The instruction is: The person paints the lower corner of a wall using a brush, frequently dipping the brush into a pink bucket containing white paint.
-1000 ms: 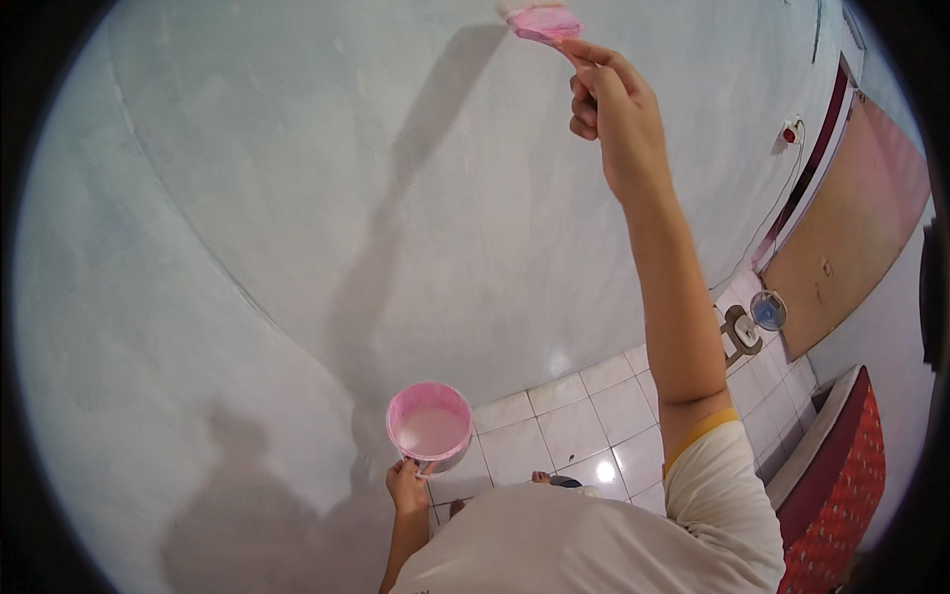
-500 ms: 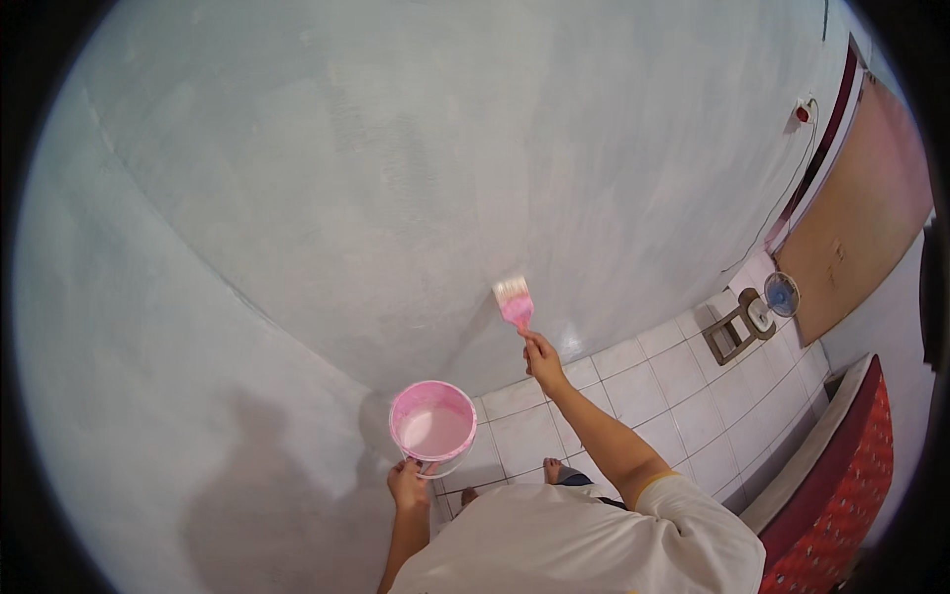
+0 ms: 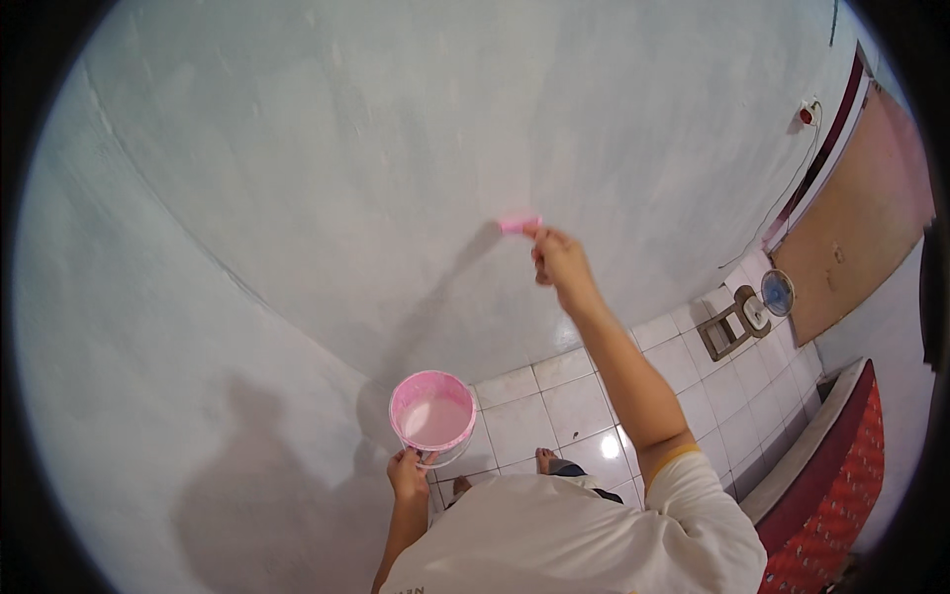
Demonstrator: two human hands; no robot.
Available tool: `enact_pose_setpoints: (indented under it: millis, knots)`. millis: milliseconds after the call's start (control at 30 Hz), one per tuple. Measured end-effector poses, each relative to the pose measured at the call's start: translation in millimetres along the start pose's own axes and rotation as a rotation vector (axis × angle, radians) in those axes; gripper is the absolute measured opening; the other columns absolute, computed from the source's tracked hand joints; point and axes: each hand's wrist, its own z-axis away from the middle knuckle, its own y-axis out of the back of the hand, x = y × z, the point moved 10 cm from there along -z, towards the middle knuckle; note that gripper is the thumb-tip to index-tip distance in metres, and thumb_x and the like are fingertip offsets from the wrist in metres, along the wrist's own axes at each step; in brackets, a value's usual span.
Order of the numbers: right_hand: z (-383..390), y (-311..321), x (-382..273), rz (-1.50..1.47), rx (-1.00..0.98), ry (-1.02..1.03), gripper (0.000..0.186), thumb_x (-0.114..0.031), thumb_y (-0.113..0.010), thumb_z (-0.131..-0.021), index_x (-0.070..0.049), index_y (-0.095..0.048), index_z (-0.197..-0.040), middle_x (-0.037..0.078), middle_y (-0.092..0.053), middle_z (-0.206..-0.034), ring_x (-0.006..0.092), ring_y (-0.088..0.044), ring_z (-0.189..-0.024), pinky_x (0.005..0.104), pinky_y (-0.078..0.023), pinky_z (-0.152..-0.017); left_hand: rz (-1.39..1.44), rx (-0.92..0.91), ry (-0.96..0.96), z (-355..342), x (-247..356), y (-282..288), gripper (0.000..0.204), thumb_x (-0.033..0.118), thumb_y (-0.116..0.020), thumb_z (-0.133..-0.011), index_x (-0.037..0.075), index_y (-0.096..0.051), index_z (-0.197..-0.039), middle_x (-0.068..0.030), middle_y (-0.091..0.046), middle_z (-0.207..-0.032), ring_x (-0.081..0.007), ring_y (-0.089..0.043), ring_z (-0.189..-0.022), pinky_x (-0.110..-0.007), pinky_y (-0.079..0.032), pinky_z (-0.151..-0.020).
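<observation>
Paintbrush [image 3: 517, 226], at one o'clock from the pink bucket [image 3: 432, 385], seems light yet perhaps paint-slick, best gripped as our right hand [image 3: 563, 265] holds its handle, while our left hand [image 3: 406, 474] clasps the bucket's rim.

The brush [image 3: 520, 226] is smeared by motion, its bristles too blurred to tell whether they touch the wall [image 3: 297, 158], and its handle is hidden inside the right grip [image 3: 562, 267]. Some fingers of the left grip [image 3: 408, 475] are hidden at the bucket [image 3: 432, 385], whose underside is out of sight. The shirt [image 3: 574, 535] covers most of the legs and runs off the lower edge. A dark speck on the floor [image 3: 515, 416] is too small to identify; a black object [image 3: 931, 297] is cut off by the dark right rim.
</observation>
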Motion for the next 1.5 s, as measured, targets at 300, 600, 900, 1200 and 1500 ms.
enact_pose_setpoints:
  millis: [300,600,900,1200,1500]
  knots:
    - [29.5,-21.9,-118.0,-0.011,-0.145,0.515,0.041,-0.018,-0.043,-0.101,-0.014,-0.041,-0.142,-0.002,-0.047,-0.076,0.0024,-0.033,-0.051,0.0189,-0.030,-0.044,0.006,-0.008,0.002,0.4,0.8,-6.8,0.017,-0.004,-0.053,-0.084,-0.006,-0.040,-0.095,-0.0124,-0.048,-0.091,-0.0220,-0.059,-0.079,-0.051,-0.060,-0.081]
    - [-14.7,53.0,215.4,0.144,-0.041,-0.038,0.048,-0.039,-0.042,-0.101,-0.013,-0.042,-0.141,-0.002,-0.047,-0.074,0.0047,-0.042,-0.055,0.0216,-0.036,-0.044,-0.004,-0.009,-0.006,4.3,7.4,-2.3,0.017,-0.003,-0.052,-0.087,-0.008,-0.040,-0.098,-0.0130,-0.048,-0.094,-0.0239,-0.060,-0.081,-0.052,-0.060,-0.081]
    - [-30.6,85.1,314.0,0.249,0.062,-0.268,0.045,-0.041,-0.048,-0.096,0.003,-0.059,-0.096,0.003,-0.050,-0.067,0.0120,-0.048,-0.052,0.0267,-0.045,-0.045,-0.062,0.085,-0.005,15.7,18.9,-2.7,0.020,-0.003,-0.051,-0.087,-0.009,-0.039,-0.102,-0.0171,-0.049,-0.099,-0.0275,-0.061,-0.088,-0.052,-0.060,-0.082]
    - [-20.9,-10.2,80.3,-0.056,0.004,-0.126,0.032,-0.034,-0.057,-0.095,-0.002,-0.055,-0.092,-0.002,-0.045,-0.065,0.0051,-0.036,-0.048,0.0225,-0.027,-0.041,0.026,0.017,0.010,3.2,5.4,4.9,0.020,-0.004,-0.050,-0.085,-0.010,-0.039,-0.101,-0.0182,-0.050,-0.100,-0.0288,-0.062,-0.089,-0.052,-0.059,-0.084]
    - [23.2,-13.6,-40.2,-0.104,-0.064,0.255,0.032,-0.028,-0.048,-0.100,-0.002,-0.053,-0.117,-0.004,-0.044,-0.069,0.0022,-0.029,-0.048,0.0197,-0.024,-0.043,0.049,-0.001,0.035,-5.7,-6.2,1.5,0.021,-0.006,-0.049,-0.084,-0.010,-0.039,-0.101,-0.0191,-0.050,-0.103,-0.0299,-0.061,-0.093,-0.052,-0.059,-0.084]
